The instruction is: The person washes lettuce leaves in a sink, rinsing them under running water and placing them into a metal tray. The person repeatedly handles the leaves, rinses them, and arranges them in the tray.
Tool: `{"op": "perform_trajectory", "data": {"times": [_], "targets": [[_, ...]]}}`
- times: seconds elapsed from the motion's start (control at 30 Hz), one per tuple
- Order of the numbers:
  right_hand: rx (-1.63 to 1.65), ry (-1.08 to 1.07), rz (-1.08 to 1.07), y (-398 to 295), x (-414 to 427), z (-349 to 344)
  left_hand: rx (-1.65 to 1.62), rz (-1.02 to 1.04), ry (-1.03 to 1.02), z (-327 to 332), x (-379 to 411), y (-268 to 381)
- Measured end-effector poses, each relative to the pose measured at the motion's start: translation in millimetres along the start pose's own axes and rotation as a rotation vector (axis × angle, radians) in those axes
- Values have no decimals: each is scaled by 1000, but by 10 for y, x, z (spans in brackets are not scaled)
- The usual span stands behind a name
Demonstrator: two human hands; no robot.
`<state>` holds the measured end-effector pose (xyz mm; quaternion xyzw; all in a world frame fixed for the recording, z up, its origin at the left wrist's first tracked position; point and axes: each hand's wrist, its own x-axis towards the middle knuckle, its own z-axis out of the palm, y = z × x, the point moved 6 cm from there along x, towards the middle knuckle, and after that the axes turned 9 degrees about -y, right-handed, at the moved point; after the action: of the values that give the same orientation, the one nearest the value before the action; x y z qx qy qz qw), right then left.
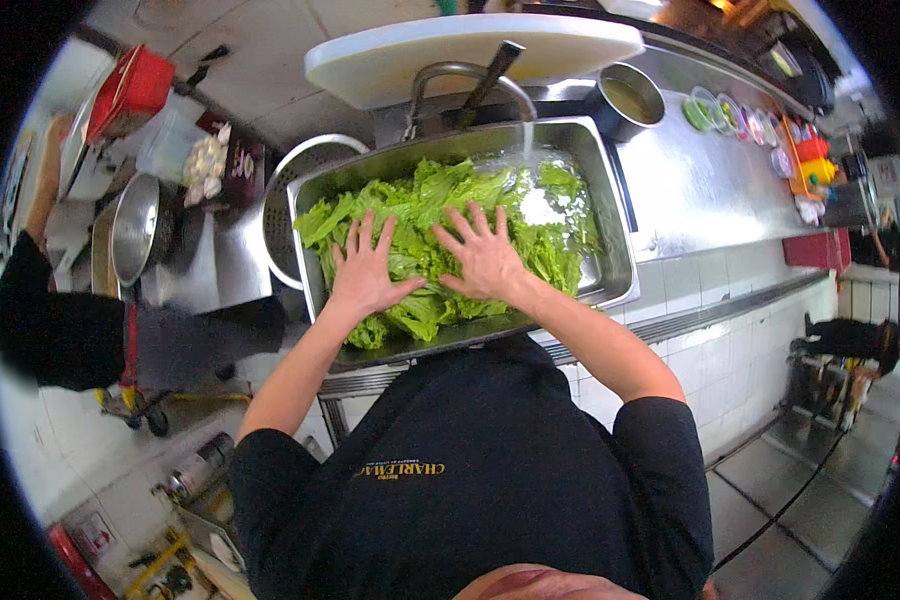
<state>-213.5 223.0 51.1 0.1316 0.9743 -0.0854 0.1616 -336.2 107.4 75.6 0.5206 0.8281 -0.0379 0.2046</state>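
Note:
Green lettuce leaves (420, 195) fill most of a deep rectangular stainless steel pan (616, 247) that holds water. My left hand (365, 270) lies flat on the leaves with its fingers spread. To its right, my right hand (486, 259) also rests palm down on the lettuce, fingers apart. Neither hand is closed around anything. From a curved faucet (461, 69) with a dark lever, a stream of water (528, 141) falls into the pan's far right part. Bright glare lies on the water there.
Behind the faucet leans a white cutting board (390, 56). A metal pot (631, 101) with liquid stands right of the pan, a perforated colander (277, 217) at its left. Garlic bulbs (206, 161) and a steel bowl (135, 229) lie further left, beside another person's dark sleeve (22, 277).

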Motion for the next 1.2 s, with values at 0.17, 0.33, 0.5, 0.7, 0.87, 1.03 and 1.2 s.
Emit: {"op": "perform_trajectory", "data": {"times": [0.17, 0.33, 0.5, 0.7, 0.87, 1.03, 1.2], "targets": [[-61, -100, 212, 548, -8, 34, -122, 138, 78, 101, 162, 270], [-18, -48, 374, 776, -102, 148, -263, 475, 116, 183, 436, 537], [57, -30, 575, 1026, -116, 141, -144, 152, 252, 174, 744, 543], [106, -383, 399, 996, -256, -134, 22, 180, -55, 238, 722, 623], [227, -386, 523, 1246, -104, -285, 43, -10, -92, -54, 590, 406], [621, 142, 417, 1326, 471, -84, -91, 16, 137, -390, 875, 756], [758, 146, 379, 1433, 729, 140, -342, -174, 33, -12, 1423, 540]]}}
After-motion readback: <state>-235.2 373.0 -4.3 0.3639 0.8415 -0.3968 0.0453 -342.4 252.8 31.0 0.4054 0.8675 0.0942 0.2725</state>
